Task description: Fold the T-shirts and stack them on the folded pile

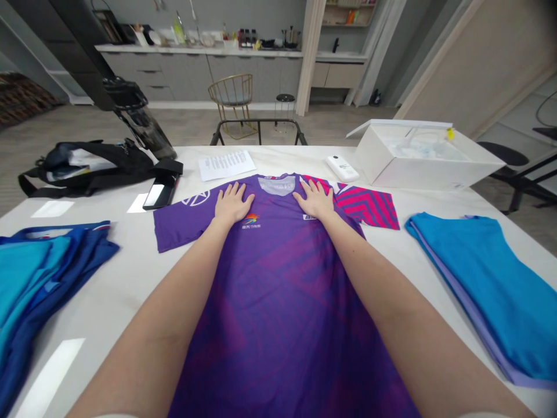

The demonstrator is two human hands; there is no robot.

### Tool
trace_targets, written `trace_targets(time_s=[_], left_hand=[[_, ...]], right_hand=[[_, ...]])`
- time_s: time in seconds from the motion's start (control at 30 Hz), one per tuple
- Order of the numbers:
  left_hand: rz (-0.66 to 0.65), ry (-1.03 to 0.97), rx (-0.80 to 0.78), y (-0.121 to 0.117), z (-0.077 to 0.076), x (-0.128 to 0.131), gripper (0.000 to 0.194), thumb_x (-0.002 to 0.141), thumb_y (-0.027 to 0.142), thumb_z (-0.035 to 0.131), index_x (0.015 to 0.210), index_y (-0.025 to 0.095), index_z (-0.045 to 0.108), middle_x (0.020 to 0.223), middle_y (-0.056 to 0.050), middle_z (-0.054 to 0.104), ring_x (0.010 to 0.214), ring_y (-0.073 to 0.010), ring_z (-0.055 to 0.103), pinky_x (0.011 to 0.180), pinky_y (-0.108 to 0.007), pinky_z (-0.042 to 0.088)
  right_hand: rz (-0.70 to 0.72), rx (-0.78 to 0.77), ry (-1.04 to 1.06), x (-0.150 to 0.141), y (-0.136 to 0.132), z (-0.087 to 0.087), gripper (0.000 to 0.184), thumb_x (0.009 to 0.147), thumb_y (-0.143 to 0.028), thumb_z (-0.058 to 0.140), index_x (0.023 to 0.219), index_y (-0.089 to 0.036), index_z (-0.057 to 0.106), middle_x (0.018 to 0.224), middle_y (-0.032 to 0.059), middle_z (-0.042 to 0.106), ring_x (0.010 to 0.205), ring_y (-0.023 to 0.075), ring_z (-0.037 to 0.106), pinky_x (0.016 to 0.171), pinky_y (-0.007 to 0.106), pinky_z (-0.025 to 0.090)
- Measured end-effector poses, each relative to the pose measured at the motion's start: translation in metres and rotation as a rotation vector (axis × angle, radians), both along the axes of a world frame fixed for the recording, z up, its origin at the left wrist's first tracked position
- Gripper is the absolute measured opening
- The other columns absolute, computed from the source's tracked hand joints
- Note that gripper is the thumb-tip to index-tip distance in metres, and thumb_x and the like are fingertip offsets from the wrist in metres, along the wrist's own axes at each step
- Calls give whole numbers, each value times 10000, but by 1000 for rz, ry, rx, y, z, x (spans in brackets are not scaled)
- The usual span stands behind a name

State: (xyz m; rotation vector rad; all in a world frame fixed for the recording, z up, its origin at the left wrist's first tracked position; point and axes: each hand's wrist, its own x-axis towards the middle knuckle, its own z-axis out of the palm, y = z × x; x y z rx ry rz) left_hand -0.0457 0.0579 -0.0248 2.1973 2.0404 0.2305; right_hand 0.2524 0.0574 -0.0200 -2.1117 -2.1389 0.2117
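A person is leaning both bare hands on a purple shirt (278, 278), which is lying front side up on a white table (126, 278) and filling the middle of the frame, its body running out past the lower edge. The left hand (232, 202) is resting flat left of the collar (278, 184), its fingers spreading; the right hand (315, 198) is lying the same way on the other side, fingers apart, near the pink striped sleeve (369, 208). Neither hand is clamping the cloth as far as I am seeing, though the palms are hiding what is under them.

At the left edge, a pile of blue clothes (21, 267) is sitting on the table, and at the right edge a bright blue garment (487, 278) is lying over a lilac one (463, 325). Beyond the collar, a printed sheet (227, 166) is lying left of centre and a small white device (342, 168) right of it, just beside an open white box (383, 168) in the upper right. In the upper left, a black bag (104, 180) is slumping near a dark flat case (160, 193).
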Motion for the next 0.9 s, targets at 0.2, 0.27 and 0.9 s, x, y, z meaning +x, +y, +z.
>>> trace_targets(time_s=[0.2,0.27,0.9], left_hand=[[-5,0,3,2,-1,1,754,1009,647,222,1629,229,319,1716,-81,228,1591,-296,186,1282,-567,142],[-3,2,36,-2,4,4,728,1018,620,247,1621,221,333,1711,-97,245,1583,-305,208,1274,-577,152],[-263,-39,38,-171,15,55,634,1036,591,331,1577,274,427,1672,-99,344,1569,-314,256,1269,-594,195]], right_hand=[[1,9,15,-2,5,0,804,990,-751,223,1645,-290,288,1725,72,195,1578,343,146,1222,695,57],[-18,70,18,-5,1,3,767,1007,-712,248,1637,-278,310,1721,85,208,1575,342,157,1219,692,80],[108,6,-9,6,-160,14,680,1032,-665,288,1601,-304,381,1701,78,272,1565,343,206,1200,736,142]])
